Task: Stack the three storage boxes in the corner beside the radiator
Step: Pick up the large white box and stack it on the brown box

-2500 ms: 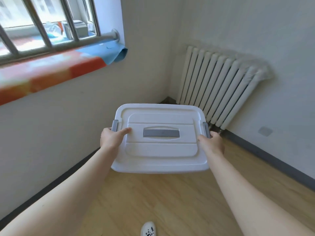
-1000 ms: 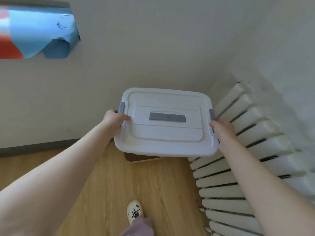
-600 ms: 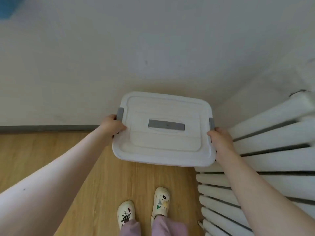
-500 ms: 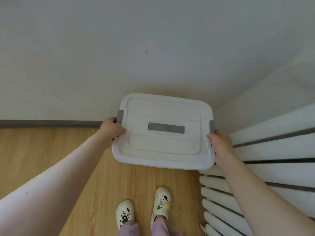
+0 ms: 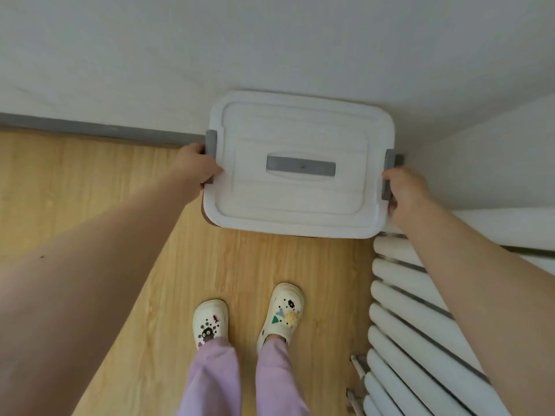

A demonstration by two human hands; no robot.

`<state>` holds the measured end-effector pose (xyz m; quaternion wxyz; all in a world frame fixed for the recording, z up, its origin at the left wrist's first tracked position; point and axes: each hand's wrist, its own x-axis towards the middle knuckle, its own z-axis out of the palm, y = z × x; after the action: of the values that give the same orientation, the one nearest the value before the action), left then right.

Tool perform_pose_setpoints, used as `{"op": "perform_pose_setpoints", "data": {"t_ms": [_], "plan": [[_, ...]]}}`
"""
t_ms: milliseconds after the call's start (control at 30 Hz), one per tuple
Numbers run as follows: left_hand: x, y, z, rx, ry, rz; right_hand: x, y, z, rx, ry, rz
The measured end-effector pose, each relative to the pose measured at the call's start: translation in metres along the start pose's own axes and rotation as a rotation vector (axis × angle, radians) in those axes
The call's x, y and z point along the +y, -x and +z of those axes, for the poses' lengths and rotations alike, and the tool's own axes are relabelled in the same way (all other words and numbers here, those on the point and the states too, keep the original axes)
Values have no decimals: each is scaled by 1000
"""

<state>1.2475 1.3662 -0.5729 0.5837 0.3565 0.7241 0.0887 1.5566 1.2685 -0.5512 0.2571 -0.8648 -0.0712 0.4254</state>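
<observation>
While both hands grip its short ends, the box (image 5: 297, 166) sits in the corner at 12 o'clock, its far edge close against the white wall (image 5: 210, 49) and its right end just beside the radiator (image 5: 402, 298). It is smooth white plastic, a rounded rectangle with a stepped, ribbed lid, a flat grey handle (image 5: 301, 166) set in the middle and a grey latch on each end. The left hand (image 5: 196, 168) is closed over the 9 o'clock latch, thumb on the lid; the right hand (image 5: 404, 193) wraps the 3 o'clock latch. A thin dark brown edge shows under the near rim; what it belongs to I cannot tell. The radiator's fat white tubes run from 3 to 5 o'clock. Wood-grain floor (image 5: 90, 181) lies below, with cream clogs (image 5: 210, 321) at 6 o'clock. Compared with half a second ago, the box sits farther toward the wall and lower, and the thumbs have shifted onto the lid edges.
</observation>
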Motion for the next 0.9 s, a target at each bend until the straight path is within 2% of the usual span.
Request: {"op": "perform_pose_setpoints", "data": {"t_ms": [367, 467, 633, 767, 900], "plan": [[-34, -29, 3, -6, 77, -14, 28, -25, 30, -18, -19, 6], [-38, -33, 2, -22, 122, 10, 40, -25, 36, 10, 63, 5], [-42, -30, 0, -48, 155, 18, 53, -23, 49, -29, 83, 323], [-41, -31, 4, -52, 223, 12, 52, -27, 45, 29, 147, 234], [-39, -33, 4, -37, 221, 12, 57, -30, 45, 16, 178, 220]]}}
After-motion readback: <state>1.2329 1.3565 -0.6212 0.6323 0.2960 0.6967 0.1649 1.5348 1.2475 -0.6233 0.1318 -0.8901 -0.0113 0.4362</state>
